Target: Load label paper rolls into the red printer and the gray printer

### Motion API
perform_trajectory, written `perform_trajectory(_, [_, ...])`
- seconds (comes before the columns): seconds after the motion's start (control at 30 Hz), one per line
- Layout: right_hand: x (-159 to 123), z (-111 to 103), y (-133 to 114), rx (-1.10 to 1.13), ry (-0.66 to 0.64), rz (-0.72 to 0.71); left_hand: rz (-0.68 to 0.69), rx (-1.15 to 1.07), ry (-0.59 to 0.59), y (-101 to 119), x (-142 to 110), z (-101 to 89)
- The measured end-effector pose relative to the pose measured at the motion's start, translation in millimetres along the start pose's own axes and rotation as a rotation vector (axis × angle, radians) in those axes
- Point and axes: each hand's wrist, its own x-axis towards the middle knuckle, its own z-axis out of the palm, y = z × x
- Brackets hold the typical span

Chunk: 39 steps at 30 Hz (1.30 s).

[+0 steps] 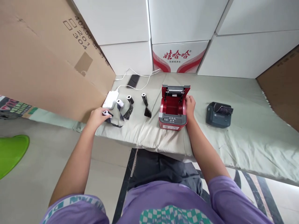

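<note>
At the left end of the cloth-covered surface, my left hand (97,117) is closed on a small paper roll (106,113) with a dark printed strip trailing from it. To its right stand several similar rolls, among them a white one (120,103), a dark one (130,99) and another dark roll (144,99), each with a loose tail. A red and black label printer (172,122) sits with its lid up, its red roll bay bare inside. My right hand (190,105) rests against the printer's right side, fingers partly hidden behind it.
A dark grey small printer (219,115) stands to the right. Near the back lie a black phone (133,81) and a white power bank (110,99) with a white cable. White boxes (179,57) line the back; a large cardboard box (53,59) stands at left.
</note>
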Motion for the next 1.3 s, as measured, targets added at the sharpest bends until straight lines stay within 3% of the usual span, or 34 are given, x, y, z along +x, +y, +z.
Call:
perform_trajectory(0.13, [0, 1, 2, 0.007, 0.007, -0.010, 0.012, 0.179, -0.037, 7, 6, -10.8])
perform_trajectory(0.23, [0, 0, 2, 0.010, -0.005, -0.012, 0.106, 0.333, 0.002, 33, 15, -16.1])
perform_trajectory(0.33, [0, 0, 3, 0.012, -0.005, -0.010, 0.196, 0.356, 0.010, 70, 31, -5.4])
perform_trajectory(0.47, [0, -1, 2, 0.010, -0.001, -0.011, 0.240, 0.312, -0.118, 102, 67, 22.2])
perform_trajectory(0.6, [-2, -1, 0, 0.020, -0.016, -0.013, 0.288, 0.242, -0.294, 104, 95, 36.7])
perform_trajectory(0.77, [-5, 0, -2, 0.003, -0.029, -0.019, 0.338, 0.197, -0.352, 98, 97, 39.6])
perform_trajectory(0.9, [-4, 1, 0, -0.004, -0.028, -0.026, 0.344, 0.021, -0.268, 100, 84, 45.8])
perform_trajectory(1.03, [-5, 0, -1, 0.020, -0.038, -0.028, 0.336, -0.427, -0.163, 112, 71, 51.3])
perform_trajectory(1.2, [-8, 1, -4, 0.029, -0.042, -0.025, 0.434, -0.883, -0.065, 145, 47, 50.6])
perform_trajectory(1.3, [-7, 1, -4, 0.010, -0.038, -0.032, 0.487, -1.006, -0.113, 174, 25, 48.8])
